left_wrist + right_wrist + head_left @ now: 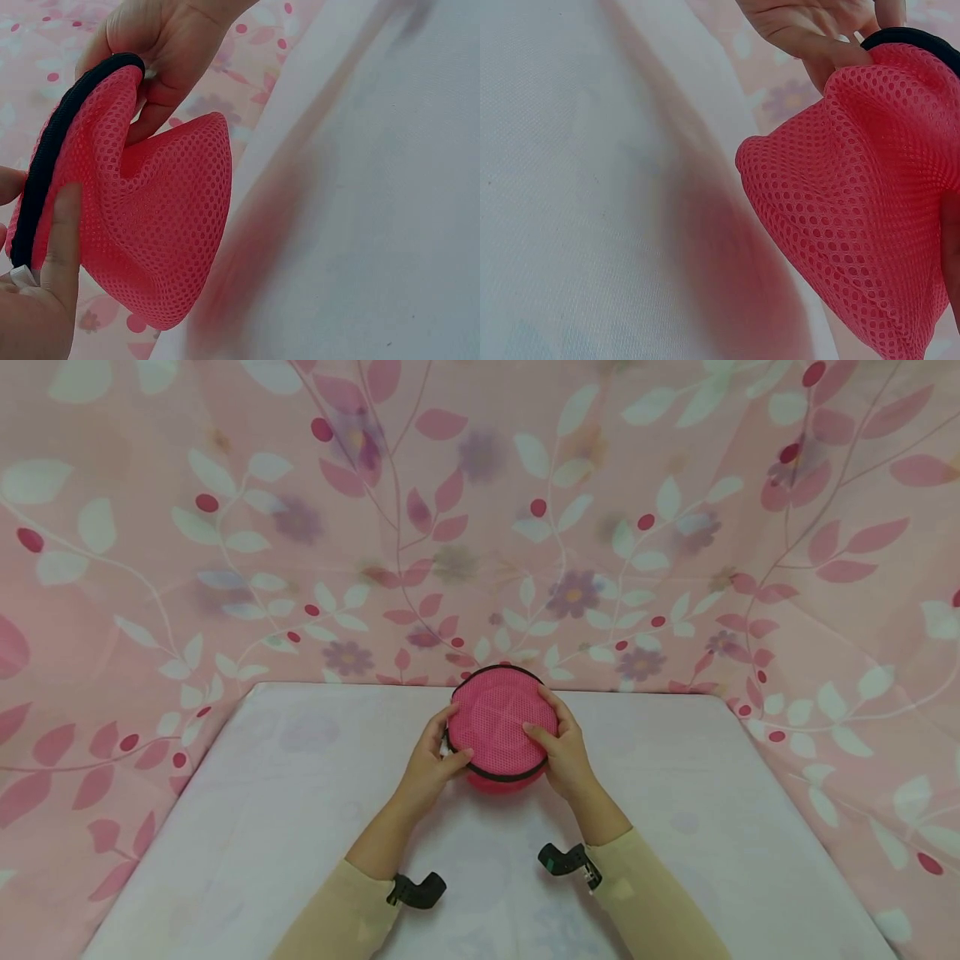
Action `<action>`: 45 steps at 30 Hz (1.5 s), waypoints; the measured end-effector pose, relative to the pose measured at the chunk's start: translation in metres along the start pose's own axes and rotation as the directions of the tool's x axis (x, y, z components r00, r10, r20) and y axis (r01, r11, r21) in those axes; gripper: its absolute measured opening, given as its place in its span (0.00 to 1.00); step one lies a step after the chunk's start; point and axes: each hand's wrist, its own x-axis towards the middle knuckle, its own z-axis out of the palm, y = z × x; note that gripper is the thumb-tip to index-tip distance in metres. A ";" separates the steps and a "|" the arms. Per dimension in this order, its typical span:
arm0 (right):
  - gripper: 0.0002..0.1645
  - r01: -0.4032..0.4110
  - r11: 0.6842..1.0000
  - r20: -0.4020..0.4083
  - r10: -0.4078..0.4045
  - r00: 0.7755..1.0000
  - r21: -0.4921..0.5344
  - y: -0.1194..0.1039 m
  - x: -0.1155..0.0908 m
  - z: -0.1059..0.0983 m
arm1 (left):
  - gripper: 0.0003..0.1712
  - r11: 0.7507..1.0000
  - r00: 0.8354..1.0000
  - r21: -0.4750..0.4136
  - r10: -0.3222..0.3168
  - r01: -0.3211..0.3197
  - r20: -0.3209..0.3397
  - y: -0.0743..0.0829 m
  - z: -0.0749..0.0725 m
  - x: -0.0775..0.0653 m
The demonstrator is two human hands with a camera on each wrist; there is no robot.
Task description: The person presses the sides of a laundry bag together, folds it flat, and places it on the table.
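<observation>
A round pink mesh bag [498, 722] with a black edge band is held up between both hands, its flat round face toward the head camera. My left hand [435, 764] grips the bag's left edge, thumb on the face and fingers behind. On the opposite side my right hand [568, 760] pinches the edge the same way. In the left wrist view the soft mesh body [172, 225] hangs in folds below the black band [64, 120], and a small white tag [25, 276] sticks out by the left hand. The right wrist view shows the body [855, 195] creased and tapering.
Under the bag spreads a table with a white cloth [315, 827], a soft pink reflection or shadow on it. Pink floral fabric [480, 527] hangs behind and at the sides. Small black cameras [420, 891] sit on both wrists, over beige sleeves.
</observation>
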 end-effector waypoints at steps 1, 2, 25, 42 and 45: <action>0.41 0.000 1.000 0.001 0.000 1.000 0.001 0.000 0.000 0.000 | 0.43 1.000 1.000 -0.003 0.001 -0.001 0.002 0.000 0.000 0.000; 0.41 -0.001 1.000 0.001 0.001 1.000 0.002 0.001 0.000 0.000 | 0.43 1.000 1.000 -0.006 0.004 -0.004 0.005 0.000 0.001 0.000; 0.40 -0.034 0.989 0.020 0.037 0.999 -0.144 0.004 0.000 -0.003 | 0.40 0.989 0.994 -0.109 0.100 -0.104 -0.042 -0.001 0.004 0.000; 0.41 -0.078 0.990 0.079 0.088 0.993 -0.120 0.003 -0.002 -0.003 | 0.41 0.987 0.991 -0.117 0.102 -0.112 -0.091 0.000 0.005 0.001; 0.42 -0.057 0.996 0.076 0.062 0.995 -0.066 0.003 -0.002 -0.002 | 0.41 0.986 0.992 -0.128 0.098 -0.108 -0.079 -0.001 0.005 0.001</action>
